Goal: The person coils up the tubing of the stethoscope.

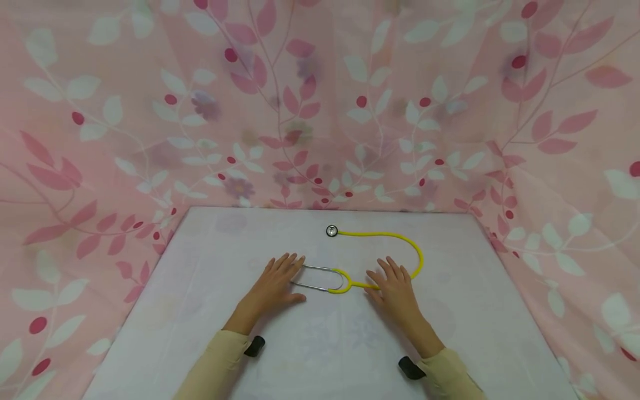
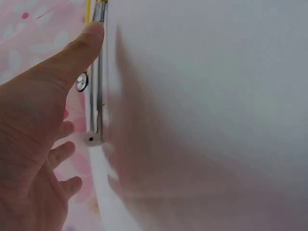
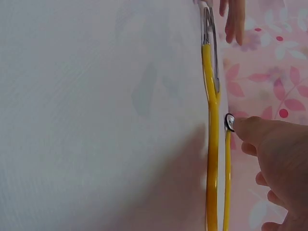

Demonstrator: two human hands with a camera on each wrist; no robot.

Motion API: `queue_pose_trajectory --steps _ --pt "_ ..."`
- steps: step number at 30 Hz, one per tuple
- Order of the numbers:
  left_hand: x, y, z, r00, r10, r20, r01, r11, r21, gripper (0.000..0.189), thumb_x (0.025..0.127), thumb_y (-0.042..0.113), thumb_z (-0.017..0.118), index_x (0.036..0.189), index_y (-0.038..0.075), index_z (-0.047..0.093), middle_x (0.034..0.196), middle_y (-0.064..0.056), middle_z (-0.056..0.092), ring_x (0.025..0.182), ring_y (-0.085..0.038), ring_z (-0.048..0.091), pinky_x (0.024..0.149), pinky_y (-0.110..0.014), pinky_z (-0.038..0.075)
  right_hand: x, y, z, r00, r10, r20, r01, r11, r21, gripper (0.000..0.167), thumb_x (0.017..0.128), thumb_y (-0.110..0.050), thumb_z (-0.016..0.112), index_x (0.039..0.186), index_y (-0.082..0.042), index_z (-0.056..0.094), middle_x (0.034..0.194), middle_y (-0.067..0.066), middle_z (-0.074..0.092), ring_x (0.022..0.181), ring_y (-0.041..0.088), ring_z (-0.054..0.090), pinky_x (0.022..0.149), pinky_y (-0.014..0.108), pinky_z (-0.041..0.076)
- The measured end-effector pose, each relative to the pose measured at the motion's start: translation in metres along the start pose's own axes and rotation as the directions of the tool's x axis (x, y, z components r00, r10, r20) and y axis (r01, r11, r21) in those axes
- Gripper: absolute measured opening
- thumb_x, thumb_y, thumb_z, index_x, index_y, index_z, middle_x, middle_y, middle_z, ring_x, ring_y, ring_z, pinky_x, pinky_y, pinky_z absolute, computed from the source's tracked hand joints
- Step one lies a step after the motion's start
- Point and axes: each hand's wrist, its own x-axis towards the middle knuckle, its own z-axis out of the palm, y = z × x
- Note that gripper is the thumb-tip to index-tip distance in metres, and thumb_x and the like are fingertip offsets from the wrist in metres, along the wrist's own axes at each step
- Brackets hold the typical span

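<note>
A stethoscope with yellow tubing lies across the white table, its tubing curving round at the right. Its round metal chest piece rests toward the back. My left hand hovers at the metal ear tubes, fingers spread, covering their ends in the head view. In the left wrist view a pale eartip shows below the thumb. Over the tubing past the yellow fork is my right hand, fingers spread and hiding part of it. The right wrist view shows that tubing beside the hand, not gripped.
A pale cloth covers the tabletop, with its far edge a little beyond the chest piece. Pink leaf-patterned fabric hangs behind and at both sides. A dark band piece sits at the left wrist and a similar one at the right.
</note>
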Motion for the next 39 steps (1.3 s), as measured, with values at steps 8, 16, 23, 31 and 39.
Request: queue_pose_trajectory --steps 8,16,23,31,39 --pt "0.016 0.005 0.009 0.986 0.169 -0.013 -0.168 0.985 0.026 0.073 0.089 0.049 0.067 0.147 0.013 0.045 0.146 -0.010 0.052 0.136 -0.032 0.047 0.110 -0.057 0.036 0.005 -0.016 0.017 0.997 -0.047 0.058 0.044 0.998 0.051 0.019 0.082 -0.022 0.079 0.101 -0.017 0.076 0.127 0.015 0.063 0.131 0.039 0.049 0.100 0.063 0.041" --pt "0.016 0.010 0.013 0.977 0.211 -0.033 -0.208 0.975 0.079 0.064 0.091 0.047 0.064 0.145 0.016 0.049 0.133 -0.007 0.059 0.125 -0.027 0.054 0.108 -0.055 0.038 0.005 -0.016 0.024 0.993 -0.104 -0.047 0.107 0.993 0.053 0.013 0.079 -0.014 0.081 0.089 -0.014 0.073 0.116 0.015 0.066 0.123 0.038 0.055 0.094 0.057 0.043" --pt "0.013 0.011 0.012 0.974 0.220 -0.049 -0.216 0.974 0.067 0.072 0.091 0.047 0.065 0.149 0.012 0.042 0.128 -0.008 0.059 0.119 -0.024 0.056 0.109 -0.044 0.041 0.005 -0.017 0.018 0.999 -0.032 -0.031 0.037 0.986 0.160 0.012 0.085 -0.015 0.076 0.096 -0.014 0.070 0.117 0.010 0.066 0.125 0.033 0.053 0.098 0.054 0.039" --pt "0.012 0.005 0.017 0.959 0.255 -0.127 -0.257 0.966 -0.004 0.081 0.086 0.049 0.070 0.149 0.008 0.041 0.109 -0.001 0.059 0.089 -0.013 0.053 0.081 -0.033 0.050 0.008 -0.015 0.012 0.990 -0.042 -0.136 0.073 0.971 0.227 0.017 0.079 -0.010 0.080 0.094 -0.011 0.073 0.108 0.010 0.070 0.114 0.036 0.060 0.087 0.054 0.044" --pt "0.011 0.005 0.016 0.969 0.213 -0.129 -0.225 0.971 -0.086 0.091 0.078 0.058 0.074 0.149 0.009 0.043 0.105 0.001 0.058 0.082 -0.008 0.048 0.074 -0.027 0.047 0.005 -0.011 0.010 0.990 -0.045 -0.134 0.075 0.972 0.222 0.018 0.079 -0.009 0.080 0.094 -0.012 0.072 0.107 0.008 0.070 0.113 0.033 0.060 0.087 0.052 0.044"
